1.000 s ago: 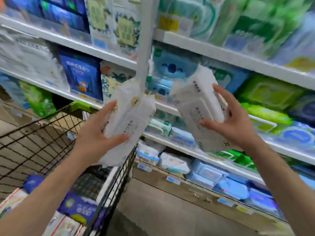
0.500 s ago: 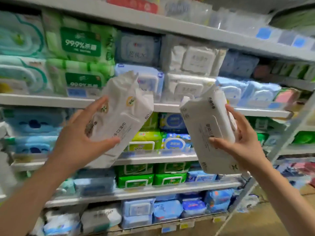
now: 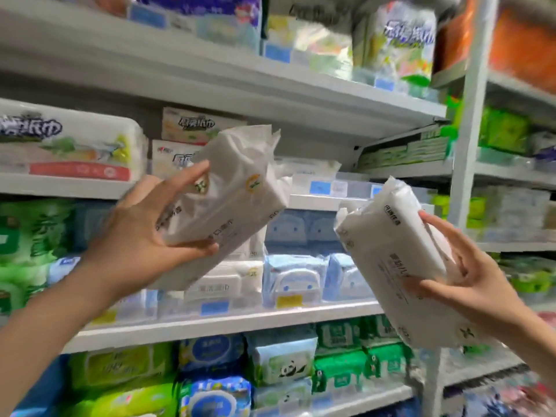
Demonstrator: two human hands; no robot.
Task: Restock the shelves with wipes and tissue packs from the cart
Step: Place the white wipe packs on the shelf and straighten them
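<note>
Everywhere stocked shelves [image 3: 228, 322] — packs [image 3: 293, 278] behind hands [image 3: 144, 242].

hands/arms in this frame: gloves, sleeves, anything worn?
Nothing worn that shows. Left hand and right hand are bare: no gloves, and no rings visible on the fingers in view. Both forearms are bare to the frame edge, with no sleeve, watch or wristband showing. The picture is motion-blurred, so small details could be missed.

This is a shop aisle: white metal shelves [image 3: 228, 322] are stacked with packaged wipes [image 3: 293, 278] and tissue packs [image 3: 69, 142], with price tags [image 3: 214, 307] along the edges.
</note>
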